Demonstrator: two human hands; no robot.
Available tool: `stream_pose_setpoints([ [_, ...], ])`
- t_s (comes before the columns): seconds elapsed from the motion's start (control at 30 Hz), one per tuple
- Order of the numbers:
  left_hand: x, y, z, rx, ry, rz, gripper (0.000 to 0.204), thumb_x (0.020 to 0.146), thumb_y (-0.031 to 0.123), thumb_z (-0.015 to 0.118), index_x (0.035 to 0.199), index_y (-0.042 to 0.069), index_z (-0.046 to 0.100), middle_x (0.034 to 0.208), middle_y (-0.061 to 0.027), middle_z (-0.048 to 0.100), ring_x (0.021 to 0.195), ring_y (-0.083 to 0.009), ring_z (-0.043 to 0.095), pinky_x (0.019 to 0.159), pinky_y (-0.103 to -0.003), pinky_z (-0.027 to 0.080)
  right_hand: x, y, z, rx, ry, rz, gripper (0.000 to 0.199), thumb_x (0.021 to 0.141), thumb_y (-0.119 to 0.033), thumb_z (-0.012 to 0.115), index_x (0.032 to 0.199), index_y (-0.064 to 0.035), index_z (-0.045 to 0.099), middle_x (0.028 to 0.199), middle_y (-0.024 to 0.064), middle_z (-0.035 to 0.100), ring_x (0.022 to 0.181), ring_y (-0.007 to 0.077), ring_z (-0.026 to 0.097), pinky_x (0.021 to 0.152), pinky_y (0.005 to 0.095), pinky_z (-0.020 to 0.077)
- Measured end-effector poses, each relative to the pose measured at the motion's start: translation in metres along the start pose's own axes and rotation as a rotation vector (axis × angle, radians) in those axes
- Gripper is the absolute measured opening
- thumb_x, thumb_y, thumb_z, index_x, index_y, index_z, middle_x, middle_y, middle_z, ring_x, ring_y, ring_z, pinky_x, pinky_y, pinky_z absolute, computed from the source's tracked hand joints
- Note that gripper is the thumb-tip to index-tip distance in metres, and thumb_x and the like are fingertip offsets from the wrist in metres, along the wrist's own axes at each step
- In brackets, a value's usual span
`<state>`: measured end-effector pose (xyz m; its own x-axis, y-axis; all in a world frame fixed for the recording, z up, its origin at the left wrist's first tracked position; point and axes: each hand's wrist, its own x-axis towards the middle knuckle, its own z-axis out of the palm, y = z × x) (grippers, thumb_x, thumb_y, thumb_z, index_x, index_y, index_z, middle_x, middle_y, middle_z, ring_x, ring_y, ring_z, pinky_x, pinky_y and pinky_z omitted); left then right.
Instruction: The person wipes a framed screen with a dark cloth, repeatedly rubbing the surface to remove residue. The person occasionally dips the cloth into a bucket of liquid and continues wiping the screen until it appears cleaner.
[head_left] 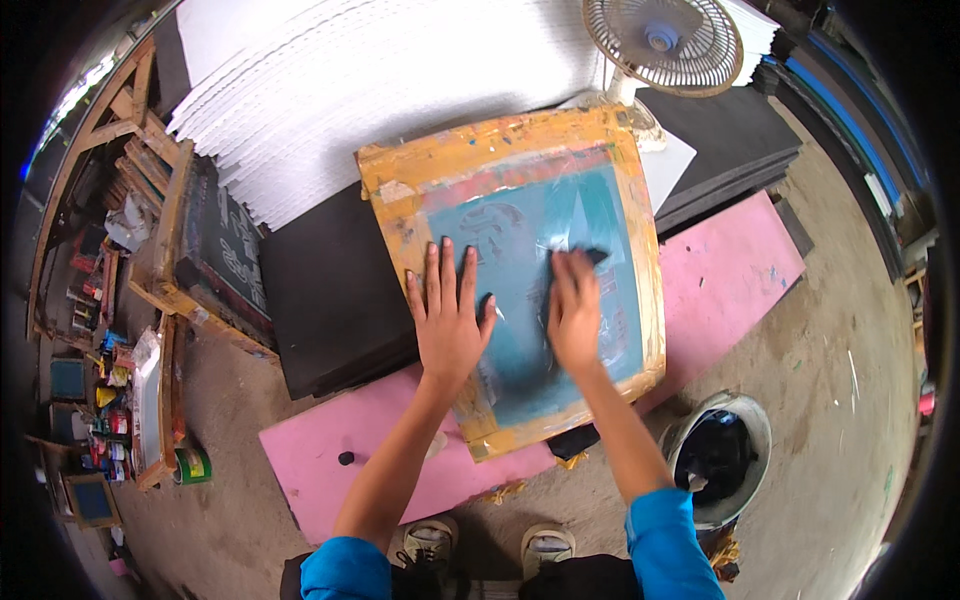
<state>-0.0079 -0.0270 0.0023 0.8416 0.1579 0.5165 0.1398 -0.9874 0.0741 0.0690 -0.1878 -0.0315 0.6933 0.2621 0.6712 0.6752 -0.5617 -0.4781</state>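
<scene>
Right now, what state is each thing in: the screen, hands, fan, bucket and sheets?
Framed screen: lying beneath both hands, frame stained
Left hand: open, fingers spread on the screen
Right hand: closed on a dark pad
Dark pad: gripped, partly hidden
Fan: upright; cannot tell whether it is spinning
Bucket: uncovered, dark inside
White sheets: stacked
Black sheets: stacked
Pink sheet: lying flat, partly covered
</scene>
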Motion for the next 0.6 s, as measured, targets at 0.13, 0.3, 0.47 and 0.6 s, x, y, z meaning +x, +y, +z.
stream_pose_setpoints([
  [0.13,-0.001,0.0,0.001,-0.008,0.016,0.001,0.065,0.087,0.031,0.059,0.146,0.012,0.039,0.155,-0.0155,0.028,0.144,-0.0319,0.024,0.116,-0.055,0.014,-0.051,0.0,-0.01,0.019,-0.181,-0.086,0.048,0.085,-0.001,0.057,0.133,-0.0008,0.052,0.135,0.0179,0.047,0.131,0.0368,0.043,0.108,0.0504,0.033],
  [0.3,0.003,0.012,0.001,-0.034,0.014,0.01,0.065,0.088,0.032,0.058,0.146,0.011,0.039,0.155,-0.0159,0.028,0.145,-0.0317,0.024,0.116,-0.055,0.014,0.059,0.034,-0.008,-0.251,-0.024,-0.046,0.048,0.09,-0.011,0.056,0.137,-0.0078,0.049,0.137,0.0098,0.048,0.135,0.0277,0.039,0.113,0.0542,0.0231],
  [0.47,0.002,0.001,0.002,0.007,-0.001,0.002,0.065,0.088,0.036,0.056,0.146,0.012,0.039,0.155,-0.0156,0.029,0.145,-0.0304,0.024,0.116,-0.054,0.014,0.039,0.023,0.003,-0.226,-0.009,0.062,0.046,0.091,-0.012,0.055,0.137,-0.0083,0.05,0.138,0.0079,0.047,0.135,0.0267,0.04,0.113,0.0549,0.0226],
  [0.6,0.001,-0.004,0.0,-0.039,0.036,0.033,0.064,0.088,0.034,0.057,0.145,0.009,0.04,0.154,-0.018,0.029,0.144,-0.0329,0.024,0.115,-0.055,0.014,-0.004,0.025,-0.013,-0.299,-0.166,-0.046,0.047,0.092,-0.014,0.054,0.139,-0.0099,0.047,0.139,0.0062,0.045,0.135,0.0246,0.039,0.113,0.0568,0.0222],
])
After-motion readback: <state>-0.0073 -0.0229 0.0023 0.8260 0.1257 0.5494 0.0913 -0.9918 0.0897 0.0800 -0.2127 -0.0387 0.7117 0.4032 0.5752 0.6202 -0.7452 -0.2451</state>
